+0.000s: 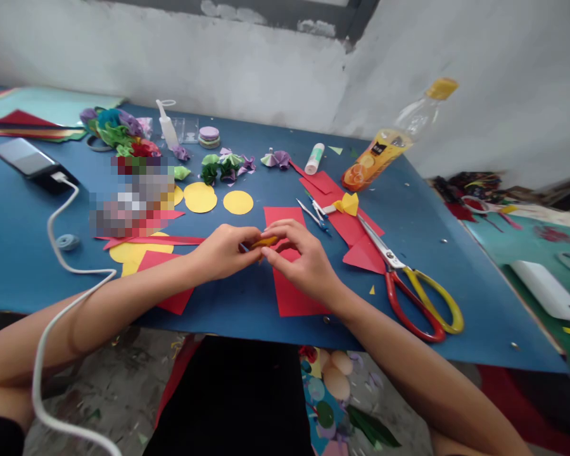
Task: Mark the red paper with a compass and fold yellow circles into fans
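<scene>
Two hands pinching one small yellow paper piece

Two hands meet over the blue worktop point(247, 310), near the middle of its near edge. Under them lies a red paper sheet point(292, 294), running to that edge. Red-and-yellow scissors point(408, 282) lie toward the near right corner, blades pointing inward. An orange drink bottle point(384, 149) lies tilted at the far right edge. Two yellow paper circles point(218, 199) sit toward the middle. The left hand point(223, 252) and right hand point(301, 259) each have their grip clenched on the small folded yellow paper piece point(265, 241), held between the fingertips just above the red sheet.
</scene>
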`<state>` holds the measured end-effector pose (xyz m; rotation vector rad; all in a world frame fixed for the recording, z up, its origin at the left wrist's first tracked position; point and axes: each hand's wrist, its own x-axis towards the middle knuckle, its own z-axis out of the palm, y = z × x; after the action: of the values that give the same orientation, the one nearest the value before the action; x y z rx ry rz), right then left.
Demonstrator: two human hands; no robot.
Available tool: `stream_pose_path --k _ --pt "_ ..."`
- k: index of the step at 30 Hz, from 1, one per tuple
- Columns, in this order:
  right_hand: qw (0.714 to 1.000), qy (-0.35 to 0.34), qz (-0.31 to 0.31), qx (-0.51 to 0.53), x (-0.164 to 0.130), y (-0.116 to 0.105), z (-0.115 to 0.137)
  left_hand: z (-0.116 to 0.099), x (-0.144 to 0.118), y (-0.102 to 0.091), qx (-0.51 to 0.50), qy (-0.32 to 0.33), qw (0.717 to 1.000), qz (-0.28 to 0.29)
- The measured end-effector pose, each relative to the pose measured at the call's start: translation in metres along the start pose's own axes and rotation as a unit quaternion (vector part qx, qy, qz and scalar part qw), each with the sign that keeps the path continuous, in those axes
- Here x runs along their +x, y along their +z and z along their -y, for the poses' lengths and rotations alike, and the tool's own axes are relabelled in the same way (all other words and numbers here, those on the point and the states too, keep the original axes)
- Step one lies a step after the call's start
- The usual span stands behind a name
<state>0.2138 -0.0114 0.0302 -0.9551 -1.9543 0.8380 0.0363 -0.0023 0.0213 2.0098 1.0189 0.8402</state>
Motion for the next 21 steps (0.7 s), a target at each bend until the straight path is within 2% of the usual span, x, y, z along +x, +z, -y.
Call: stream_pose_path --k 2,6,10,15,21 --pt "1.000 0.009 -0.003 -0.006 -0.0007 0.0010 -0.0011 0.0003 0.0011 0.0013 -0.017 -0.017 0.999 -0.028" --pt "0.998 0.041 -0.050 0.005 0.0000 0.0016 -0.0057 0.0009 0.0017 0.0020 -0.055 -0.032 0.992 -0.113" --pt "0.998 0.058 -0.027 0.014 0.0024 -0.0010 -0.0066 0.0022 0.0010 0.0011 -0.088 -0.010 0.991 -0.101" --pt "0.997 0.070 -0.029 0.030 0.0037 -0.0050 -0.0049 0.0031 0.0004 0.0006 -0.037 0.015 0.995 -0.089" --pt "0.996 0.042 -0.031 -0.078 0.0025 -0.0061 -0.0071 0.0018 -0.0005 0.0009 -0.011 0.036 0.994 -0.105"
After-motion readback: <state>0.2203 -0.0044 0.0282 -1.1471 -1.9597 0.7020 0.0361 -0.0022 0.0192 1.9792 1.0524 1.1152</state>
